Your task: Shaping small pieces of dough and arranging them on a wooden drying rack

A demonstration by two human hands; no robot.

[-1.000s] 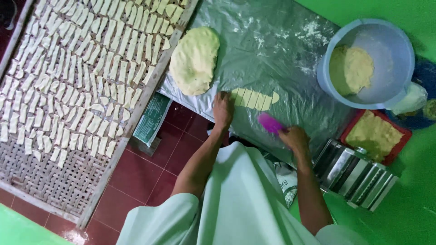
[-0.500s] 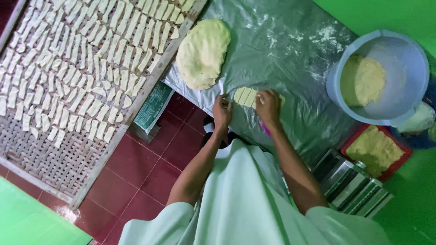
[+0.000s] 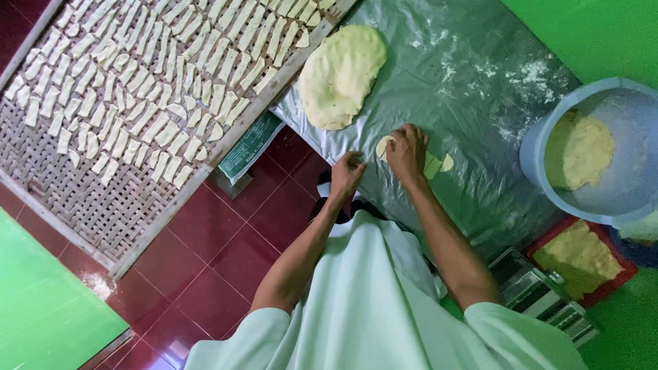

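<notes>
My right hand (image 3: 406,151) rests fingers-down on a small pile of cut pale yellow dough strips (image 3: 439,164) lying on a grey plastic sheet (image 3: 473,89). My left hand (image 3: 347,171) is just beside it at the sheet's near edge, with its fingers curled; whether it holds anything is hidden. A flat oval sheet of rolled dough (image 3: 341,75) lies on the plastic a little beyond both hands. The pink tool seen earlier is out of sight.
A wooden-framed woven drying rack (image 3: 62,199) covered with several rows of cut strips lies on the left. A light blue bucket (image 3: 531,147) with a lump of dough, a red tray (image 3: 620,281) of dough and a metal roller machine (image 3: 541,301) stand on the right. A green packet (image 3: 250,147) lies on the red tiles.
My right hand moved left from the pink tool onto the cut strips and now covers them. My left hand slid back to the sheet's edge with its fingers curled.
</notes>
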